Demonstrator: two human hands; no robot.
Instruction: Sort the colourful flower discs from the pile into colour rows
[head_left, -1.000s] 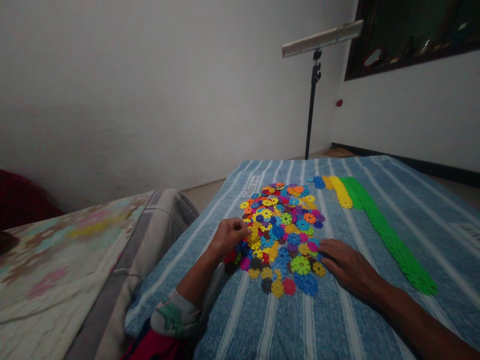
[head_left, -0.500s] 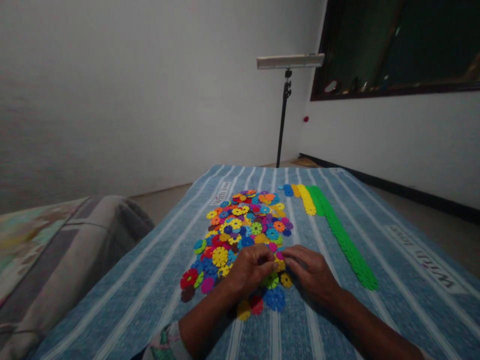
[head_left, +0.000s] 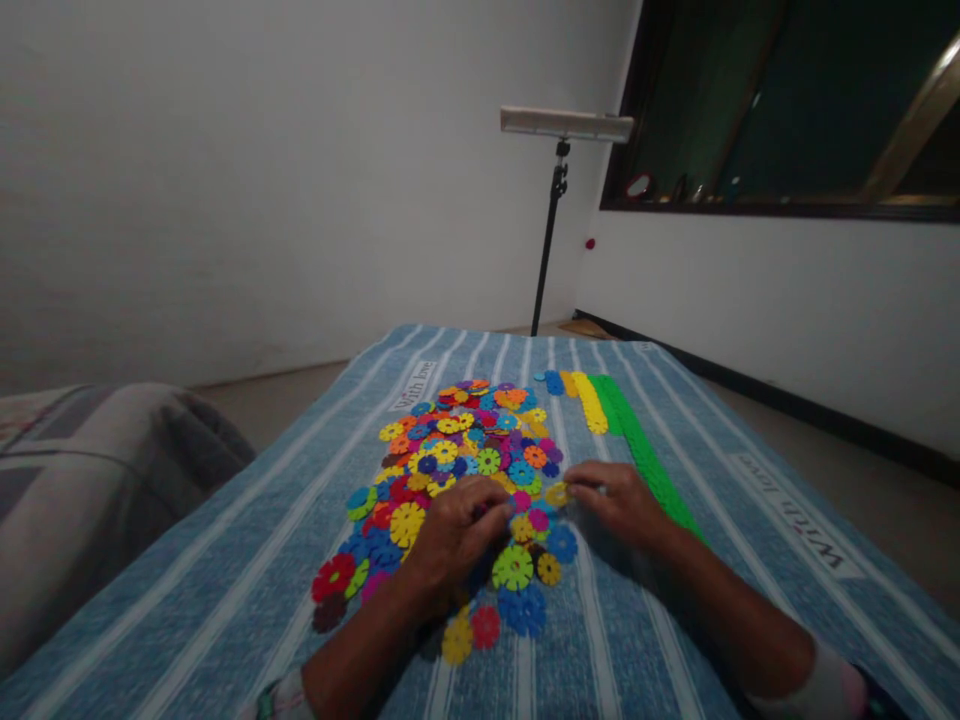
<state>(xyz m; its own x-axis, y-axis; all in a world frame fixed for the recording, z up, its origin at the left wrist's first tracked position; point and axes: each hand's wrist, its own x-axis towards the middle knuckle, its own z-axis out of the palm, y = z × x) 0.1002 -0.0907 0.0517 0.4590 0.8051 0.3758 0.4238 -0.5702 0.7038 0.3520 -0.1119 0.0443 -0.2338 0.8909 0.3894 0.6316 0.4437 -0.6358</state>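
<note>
Slotted flower discs (head_left: pixel 487 460) lie heaped on the blue striped cloth (head_left: pixel 225 580); versus half a second ago, the hands over the heap have parted, with one piece now singled out. Right of the heap: long green strip (head_left: pixel 645 460) of overlapping discs, near end hidden behind the right forearm (head_left: pixel 720 600). Left hand (head_left: pixel 454 525) has shifted left and covers part of the heap; fingers curled, contents cannot be told. Right hand (head_left: pixel 619 500) at the heap's right edge, fingertips pinching a yellow disc (head_left: pixel 556 495).
</note>
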